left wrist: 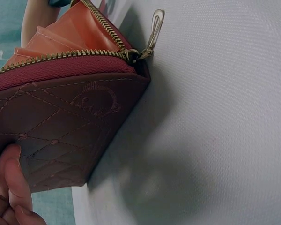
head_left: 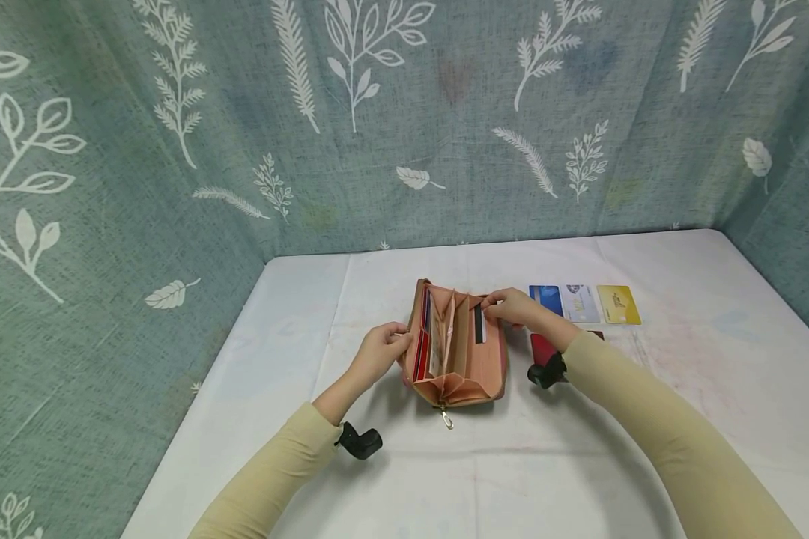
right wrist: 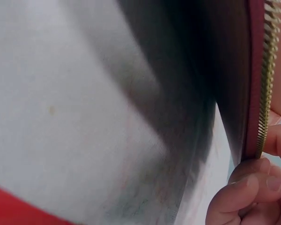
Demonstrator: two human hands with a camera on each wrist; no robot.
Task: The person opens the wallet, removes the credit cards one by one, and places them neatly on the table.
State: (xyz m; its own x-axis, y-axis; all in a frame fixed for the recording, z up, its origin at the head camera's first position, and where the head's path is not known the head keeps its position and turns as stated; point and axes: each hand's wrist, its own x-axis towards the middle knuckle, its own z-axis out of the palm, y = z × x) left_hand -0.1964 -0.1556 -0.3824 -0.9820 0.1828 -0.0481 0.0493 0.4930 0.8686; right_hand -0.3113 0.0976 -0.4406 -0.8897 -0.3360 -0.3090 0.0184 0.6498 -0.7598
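Note:
A zip-around wallet (head_left: 491, 363) stands spread on the white table, its pink-orange lining and folded compartments facing up. Dark red quilting covers its outside (left wrist: 61, 110) in the left wrist view. My left hand (head_left: 379, 352) grips the wallet's left side, fingers against the outer cover. At the upper right edge, my right hand (head_left: 512, 307) pinches the rim beside the brass zipper (right wrist: 267, 79). A white card with a black stripe (head_left: 480, 326) sits in the right inner panel, close to the right fingertips. Red and dark edges (head_left: 421, 352) and paper-like contents show in the left compartments.
Right of the wallet lie a blue card (head_left: 544, 296), a silver card (head_left: 581, 304) and a gold card (head_left: 619, 305) in a row. A red, dark-edged flat item (head_left: 542, 347) lies partly hidden under the right wrist. A patterned green curtain (head_left: 404, 150) hangs behind the table.

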